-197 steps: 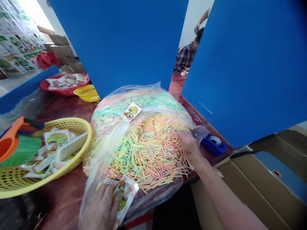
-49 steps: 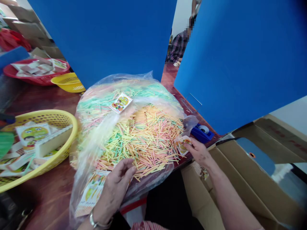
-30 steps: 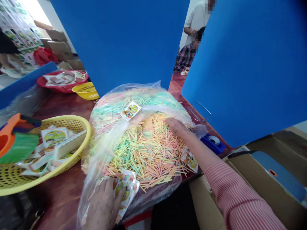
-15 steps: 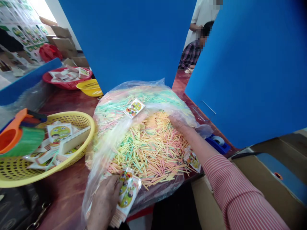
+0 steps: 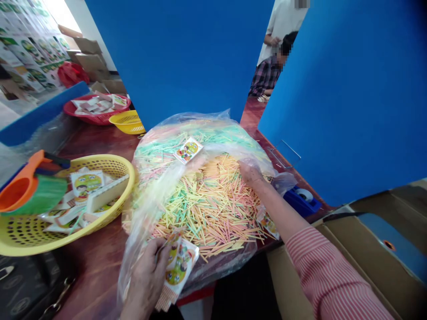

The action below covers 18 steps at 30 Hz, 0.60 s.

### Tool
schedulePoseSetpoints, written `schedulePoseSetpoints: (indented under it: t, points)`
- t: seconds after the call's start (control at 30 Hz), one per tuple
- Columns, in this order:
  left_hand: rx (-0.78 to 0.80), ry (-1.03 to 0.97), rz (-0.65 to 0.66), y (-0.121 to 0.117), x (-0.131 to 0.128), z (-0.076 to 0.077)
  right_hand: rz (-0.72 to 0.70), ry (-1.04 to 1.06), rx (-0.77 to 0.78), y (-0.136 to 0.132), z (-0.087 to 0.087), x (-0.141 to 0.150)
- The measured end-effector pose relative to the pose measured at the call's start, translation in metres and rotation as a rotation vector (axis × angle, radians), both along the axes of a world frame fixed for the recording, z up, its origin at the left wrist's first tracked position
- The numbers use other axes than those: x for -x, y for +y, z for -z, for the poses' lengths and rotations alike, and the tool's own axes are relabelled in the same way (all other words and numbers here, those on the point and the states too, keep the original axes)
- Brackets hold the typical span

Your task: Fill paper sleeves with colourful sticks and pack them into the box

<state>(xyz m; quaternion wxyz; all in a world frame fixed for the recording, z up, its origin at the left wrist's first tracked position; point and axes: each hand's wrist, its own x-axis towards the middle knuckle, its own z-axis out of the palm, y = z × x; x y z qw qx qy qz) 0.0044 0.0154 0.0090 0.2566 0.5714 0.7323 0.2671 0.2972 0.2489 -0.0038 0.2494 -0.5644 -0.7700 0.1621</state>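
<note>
A large clear plastic bag (image 5: 156, 173) lies opened on the table, full of thin pastel sticks (image 5: 213, 204) in yellow, orange, pink and green. My left hand (image 5: 147, 275) is closed on several small printed packets (image 5: 180, 264) at the bag's near left edge. At the pile's far right side, my right hand (image 5: 251, 175) reaches among the sticks beside the bag's folded film; its fingertips are hidden. One printed packet (image 5: 188, 150) rests on top of the bag. Another packet (image 5: 267, 222) lies by the pile's right edge, partly behind my right forearm.
To the left, a yellow basket (image 5: 128, 195) holds packets, with an orange-and-green tape dispenser (image 5: 40, 186) over it. Behind are a red basket (image 5: 95, 118) and a smaller yellow basket (image 5: 128, 122). Blue panels (image 5: 187, 58) border the table. A blue tape holder (image 5: 302, 200) stands right; people sit and stand beyond.
The view has shifted slightly. My right hand has drawn a little down and right at the sticks. My left hand keeps hold of the packets, whose top one leans slightly differently.
</note>
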Motion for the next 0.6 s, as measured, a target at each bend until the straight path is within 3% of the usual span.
schedulePoseSetpoints:
  t: [0.1,0.23,0.37,0.6]
  points:
    - [0.160,-0.385,-0.071,0.008,-0.013,-0.008,-0.014,0.084,0.033,-0.033,-0.013,0.018]
    - [0.219,-0.788,-0.104,0.016,-0.032,-0.008,-0.071,0.573,0.215,-0.089,-0.024,0.055]
    - [0.235,-0.814,-0.112,0.020,-0.045,-0.004,-0.045,0.961,0.361,-0.124,-0.031,0.081]
    - [0.211,-0.754,-0.020,0.019,-0.055,-0.007,0.009,1.422,0.361,-0.137,-0.056,0.099]
